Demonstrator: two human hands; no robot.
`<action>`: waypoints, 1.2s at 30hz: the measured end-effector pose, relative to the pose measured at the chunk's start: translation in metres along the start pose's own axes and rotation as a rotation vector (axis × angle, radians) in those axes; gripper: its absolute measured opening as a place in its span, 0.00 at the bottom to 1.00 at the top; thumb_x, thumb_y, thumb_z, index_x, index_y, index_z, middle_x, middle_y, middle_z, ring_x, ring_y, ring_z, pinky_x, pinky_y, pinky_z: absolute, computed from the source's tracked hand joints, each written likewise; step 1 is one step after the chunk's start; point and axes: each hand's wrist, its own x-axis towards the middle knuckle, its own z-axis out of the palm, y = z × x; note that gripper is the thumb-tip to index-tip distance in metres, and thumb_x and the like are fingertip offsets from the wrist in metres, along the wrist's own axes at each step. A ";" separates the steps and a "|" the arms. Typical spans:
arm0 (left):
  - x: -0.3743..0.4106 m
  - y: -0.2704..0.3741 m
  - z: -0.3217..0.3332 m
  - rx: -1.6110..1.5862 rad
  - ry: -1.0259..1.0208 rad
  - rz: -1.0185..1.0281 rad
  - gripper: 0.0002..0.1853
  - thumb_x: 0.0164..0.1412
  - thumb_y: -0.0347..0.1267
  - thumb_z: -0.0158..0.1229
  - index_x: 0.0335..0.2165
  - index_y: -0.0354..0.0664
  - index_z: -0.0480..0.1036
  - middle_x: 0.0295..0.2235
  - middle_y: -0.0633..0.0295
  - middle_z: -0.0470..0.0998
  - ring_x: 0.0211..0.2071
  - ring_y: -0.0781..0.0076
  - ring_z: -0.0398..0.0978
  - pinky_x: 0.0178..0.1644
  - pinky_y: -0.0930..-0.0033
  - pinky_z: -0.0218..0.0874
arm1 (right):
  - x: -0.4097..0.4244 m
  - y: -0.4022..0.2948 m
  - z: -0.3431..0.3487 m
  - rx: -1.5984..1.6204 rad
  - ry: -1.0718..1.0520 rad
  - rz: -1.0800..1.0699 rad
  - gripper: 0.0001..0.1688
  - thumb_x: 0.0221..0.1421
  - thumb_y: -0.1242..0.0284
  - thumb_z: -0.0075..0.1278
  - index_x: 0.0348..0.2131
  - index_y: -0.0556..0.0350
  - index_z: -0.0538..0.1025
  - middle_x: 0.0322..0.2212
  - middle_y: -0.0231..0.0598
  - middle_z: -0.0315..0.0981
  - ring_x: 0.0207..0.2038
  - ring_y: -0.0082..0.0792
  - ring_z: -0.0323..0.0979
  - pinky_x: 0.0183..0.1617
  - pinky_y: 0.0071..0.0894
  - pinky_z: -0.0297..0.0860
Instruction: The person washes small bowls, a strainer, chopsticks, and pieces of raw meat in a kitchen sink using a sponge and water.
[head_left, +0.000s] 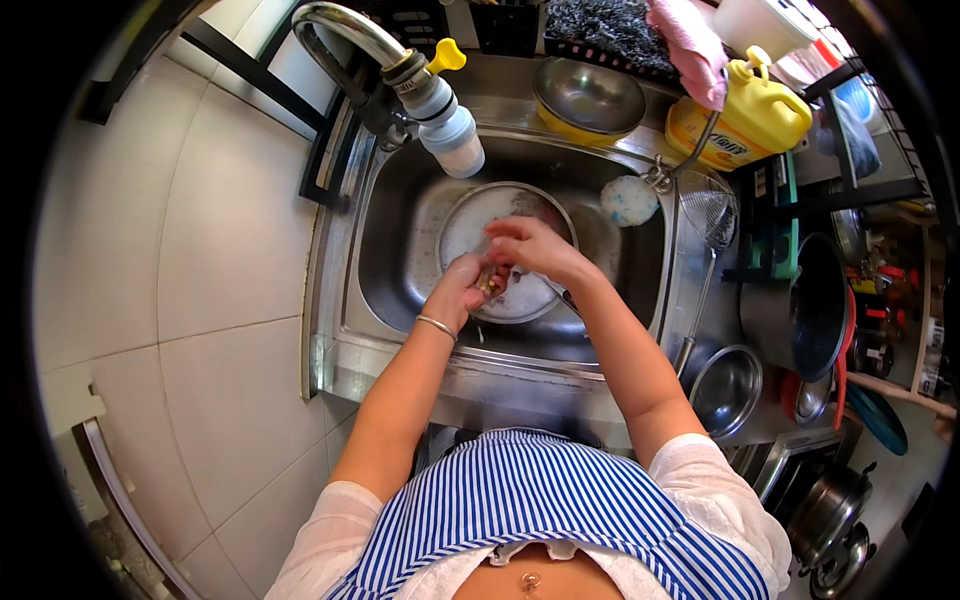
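Observation:
Both my hands meet over a round metal basin (450, 225) with whitish, sudsy-looking contents, standing in the stainless steel sink (390, 277). My left hand (471, 283), with a bangle at the wrist, is curled around a small item with yellowish bits; what it is cannot be made out. My right hand (529, 244) is just above and beside it, fingers bent and partly blurred; whether it grips anything is unclear. Under my right wrist, a thin metal utensil handle (559, 289) leans over the basin's rim, its other end hidden.
The faucet with a filter (452, 142) hangs over the sink's back left. Behind the sink are a metal bowl (590, 97) and a yellow detergent jug (739, 112). A mesh ball (630, 201) hangs at the right, near a wire skimmer (709, 217), a ladle (724, 391) and a pan (817, 307).

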 end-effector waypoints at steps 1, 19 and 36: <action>-0.005 0.000 0.011 -0.032 0.009 -0.021 0.08 0.55 0.26 0.41 0.32 0.29 0.63 0.23 0.58 0.66 0.21 0.76 0.64 0.19 0.82 0.59 | -0.002 0.008 -0.004 -0.002 0.133 -0.009 0.19 0.51 0.73 0.43 0.42 0.66 0.66 0.33 0.38 0.68 0.31 0.24 0.67 0.36 0.24 0.65; -0.082 -0.045 0.022 -0.049 -0.023 -0.110 0.03 0.51 0.20 0.43 0.28 0.29 0.61 0.21 0.59 0.63 0.17 0.78 0.61 0.18 0.82 0.57 | 0.007 0.087 0.048 1.038 0.243 0.337 0.18 0.55 0.75 0.33 0.45 0.67 0.57 0.34 0.53 0.67 0.35 0.44 0.70 0.37 0.39 0.70; -0.169 -0.022 0.005 0.184 0.070 -0.049 0.10 0.52 0.19 0.42 0.36 0.30 0.62 0.20 0.64 0.61 0.14 0.84 0.54 0.11 0.86 0.46 | 0.034 0.094 0.022 0.805 0.511 0.483 0.07 0.48 0.71 0.47 0.29 0.55 0.69 0.18 0.37 0.66 0.22 0.33 0.68 0.29 0.36 0.70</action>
